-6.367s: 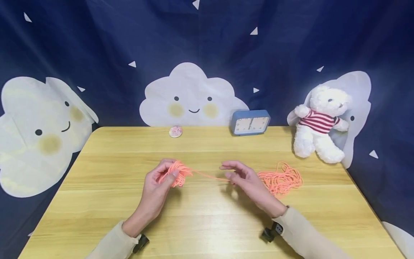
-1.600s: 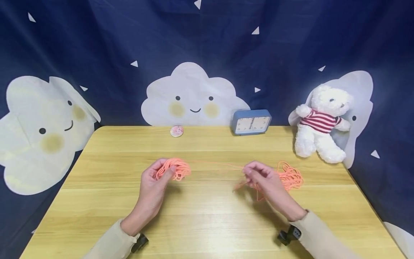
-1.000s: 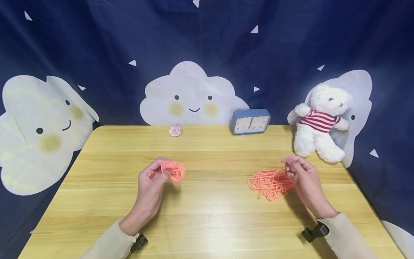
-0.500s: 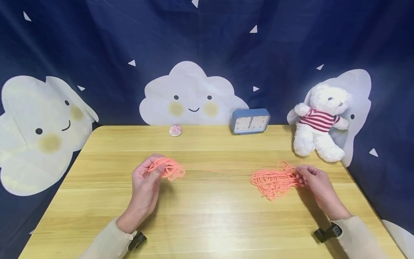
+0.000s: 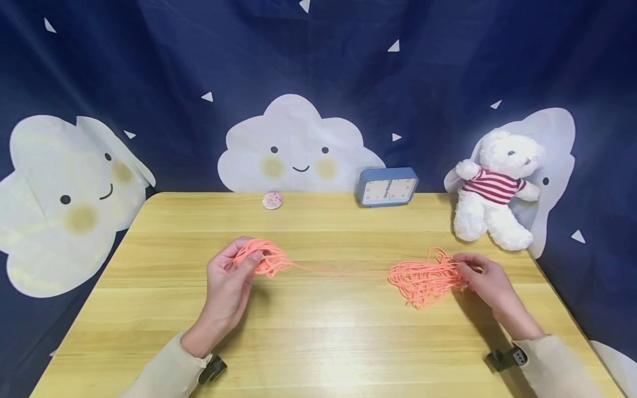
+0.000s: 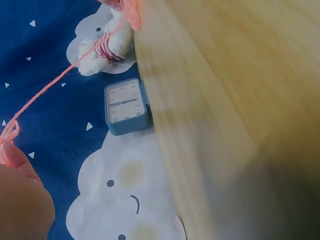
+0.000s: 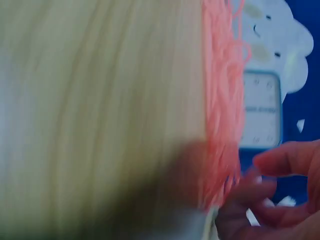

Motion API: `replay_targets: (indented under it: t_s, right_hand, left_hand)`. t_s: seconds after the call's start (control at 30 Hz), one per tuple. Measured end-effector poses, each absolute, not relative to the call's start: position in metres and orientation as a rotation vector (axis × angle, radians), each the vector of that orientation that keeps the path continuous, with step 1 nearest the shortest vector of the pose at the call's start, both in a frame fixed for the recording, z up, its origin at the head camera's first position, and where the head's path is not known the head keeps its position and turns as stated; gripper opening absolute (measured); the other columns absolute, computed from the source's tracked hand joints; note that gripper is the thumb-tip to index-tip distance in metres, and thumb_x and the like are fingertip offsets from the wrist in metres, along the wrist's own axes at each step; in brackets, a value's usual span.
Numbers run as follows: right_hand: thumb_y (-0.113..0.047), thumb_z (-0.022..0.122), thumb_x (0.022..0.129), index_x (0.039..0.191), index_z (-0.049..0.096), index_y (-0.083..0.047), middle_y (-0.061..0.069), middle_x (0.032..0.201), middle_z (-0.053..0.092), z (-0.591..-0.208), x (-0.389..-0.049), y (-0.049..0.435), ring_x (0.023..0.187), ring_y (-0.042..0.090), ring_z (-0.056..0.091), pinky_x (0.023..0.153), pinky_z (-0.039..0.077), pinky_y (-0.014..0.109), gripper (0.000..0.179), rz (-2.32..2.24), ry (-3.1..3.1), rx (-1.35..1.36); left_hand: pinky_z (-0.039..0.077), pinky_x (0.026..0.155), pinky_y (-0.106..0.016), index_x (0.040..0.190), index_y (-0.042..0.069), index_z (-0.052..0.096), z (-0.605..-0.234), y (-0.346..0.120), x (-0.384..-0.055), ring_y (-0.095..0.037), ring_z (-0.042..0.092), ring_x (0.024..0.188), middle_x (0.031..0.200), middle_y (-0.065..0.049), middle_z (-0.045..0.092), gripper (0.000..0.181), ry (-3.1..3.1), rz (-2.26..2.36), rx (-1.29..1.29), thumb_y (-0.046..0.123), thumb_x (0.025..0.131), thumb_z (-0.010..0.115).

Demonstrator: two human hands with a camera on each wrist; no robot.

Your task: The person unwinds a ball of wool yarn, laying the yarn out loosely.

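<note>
My left hand (image 5: 226, 284) grips a small bundle of coral-orange yarn (image 5: 264, 258), raised over the table, thumb across its near side. From that bundle a thin strand runs right toward a loose, tangled yarn pile (image 5: 420, 281) lying on the tabletop. At the pile's right end is my right hand (image 5: 490, 279), its index finger and thumb slightly apart at the outer loops. In the right wrist view the fingers (image 7: 285, 160) are blurred beside the pile's edge, with no strand clearly pinched. The left wrist view shows the strand (image 6: 52, 82) stretched from the held bundle.
A blue alarm clock (image 5: 387, 188) and a round pink-patterned disc (image 5: 272, 200) stand along the table's (image 5: 318, 342) back edge. A white teddy bear (image 5: 495, 188) in a striped shirt sits at the back right. Behind hangs a dark blue cloud-print curtain (image 5: 318, 55).
My right hand pulled the strand out rightward, then came down to the pile's right end, its thumb and finger parting. The left hand turned the bundle and shifted slightly left.
</note>
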State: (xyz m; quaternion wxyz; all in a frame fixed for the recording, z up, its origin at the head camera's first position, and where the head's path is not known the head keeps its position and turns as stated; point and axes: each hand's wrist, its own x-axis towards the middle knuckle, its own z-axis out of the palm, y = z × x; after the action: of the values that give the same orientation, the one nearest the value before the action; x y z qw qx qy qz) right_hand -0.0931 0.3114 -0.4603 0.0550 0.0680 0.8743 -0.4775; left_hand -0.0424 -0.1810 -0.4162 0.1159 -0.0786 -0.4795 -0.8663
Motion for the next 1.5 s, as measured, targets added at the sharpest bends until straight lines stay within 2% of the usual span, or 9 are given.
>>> replay_targets:
  t_s: [0.1, 0.3, 0.43, 0.63, 0.73, 0.93, 1.07, 1.33, 1.5]
  right_hand:
    - [-0.013, 0.063, 0.108, 0.145, 0.059, 0.009, 0.014, 0.117, 0.065, -0.452, -0.086, 0.292, 0.081, 0.008, 0.058, 0.063, 0.054, 0.027, 0.043, -1.485, 2.766, 0.224]
    - [-0.007, 0.065, 0.107, 0.141, 0.065, 0.0, 0.006, 0.098, 0.063, -0.437, -0.076, 0.244, 0.079, 0.015, 0.056, 0.062, 0.053, 0.027, 0.035, -1.752, 2.716, 0.084]
    - [-0.007, 0.064, 0.108, 0.14, 0.067, -0.006, 0.015, 0.097, 0.063, -0.431, -0.071, 0.208, 0.077, 0.024, 0.058, 0.058, 0.052, 0.029, 0.033, -1.781, 2.533, -0.218]
    - [-0.013, 0.061, 0.11, 0.155, 0.057, -0.012, 0.019, 0.143, 0.062, -0.426, -0.075, 0.155, 0.098, 0.043, 0.067, 0.083, 0.063, 0.039, 0.046, -1.706, 2.067, -0.641]
    - [-0.011, 0.059, 0.111, 0.159, 0.052, -0.009, 0.015, 0.159, 0.053, -0.429, -0.076, 0.132, 0.1, 0.039, 0.067, 0.091, 0.061, 0.042, 0.049, -1.704, 1.859, -0.721]
    - [-0.018, 0.059, 0.112, 0.143, 0.062, 0.001, 0.026, 0.124, 0.068, -0.432, -0.072, 0.107, 0.088, 0.022, 0.065, 0.082, 0.061, 0.031, 0.037, -1.705, 1.758, -0.681]
    - [-0.016, 0.061, 0.111, 0.119, 0.069, 0.004, 0.018, 0.097, 0.068, -0.431, -0.068, 0.115, 0.082, 0.025, 0.065, 0.074, 0.061, 0.029, 0.024, -1.73, 1.908, -0.68]
    - [-0.013, 0.062, 0.111, 0.107, 0.072, -0.007, 0.019, 0.092, 0.067, -0.422, -0.067, 0.153, 0.08, 0.026, 0.063, 0.073, 0.059, 0.032, 0.012, -1.797, 2.113, -0.678]
    - [-0.009, 0.059, 0.112, 0.107, 0.07, 0.0, 0.012, 0.088, 0.067, -0.417, -0.069, 0.179, 0.076, 0.019, 0.063, 0.068, 0.056, 0.03, 0.015, -1.868, 2.218, -0.6]
  left_hand:
    - [0.062, 0.089, -0.027, 0.112, -0.007, 0.073, -0.416, -0.18, -0.042, -0.014, 0.071, 0.095, 0.108, -0.013, 0.072, 0.018, -1.434, -2.533, -0.213, -0.017, 0.098, 0.066]
    - [0.062, 0.087, -0.026, 0.115, -0.006, 0.072, -0.417, -0.177, -0.041, -0.012, 0.071, 0.096, 0.11, -0.011, 0.073, 0.025, -1.508, -2.527, -0.221, -0.02, 0.097, 0.064]
    - [0.062, 0.086, -0.025, 0.117, -0.005, 0.071, -0.418, -0.175, -0.04, -0.012, 0.071, 0.097, 0.112, -0.011, 0.073, 0.029, -1.528, -2.524, -0.244, -0.022, 0.095, 0.062]
    - [0.062, 0.084, -0.024, 0.118, -0.005, 0.07, -0.421, -0.172, -0.041, -0.011, 0.071, 0.097, 0.113, -0.012, 0.074, 0.031, -1.575, -2.497, -0.267, -0.023, 0.094, 0.063]
    - [0.062, 0.085, -0.025, 0.118, -0.005, 0.07, -0.422, -0.171, -0.04, -0.011, 0.071, 0.098, 0.114, -0.012, 0.074, 0.031, -1.597, -2.485, -0.277, -0.023, 0.093, 0.064]
    - [0.062, 0.086, -0.025, 0.119, -0.004, 0.07, -0.422, -0.172, -0.04, -0.011, 0.071, 0.099, 0.115, -0.011, 0.074, 0.032, -1.647, -2.461, -0.274, -0.023, 0.093, 0.066]
    - [0.062, 0.084, -0.024, 0.118, -0.004, 0.069, -0.422, -0.173, -0.04, -0.01, 0.07, 0.096, 0.112, -0.009, 0.074, 0.03, -1.671, -2.439, -0.198, -0.021, 0.093, 0.068]
    - [0.062, 0.087, -0.026, 0.119, -0.009, 0.065, -0.422, -0.176, -0.043, -0.011, 0.07, 0.1, 0.114, -0.01, 0.071, 0.028, -1.608, -2.401, -0.05, -0.023, 0.094, 0.066]
    - [0.061, 0.091, -0.027, 0.117, -0.004, 0.067, -0.424, -0.179, -0.043, -0.014, 0.07, 0.103, 0.115, -0.012, 0.069, 0.037, -1.516, -2.442, -0.075, -0.029, 0.091, 0.059]
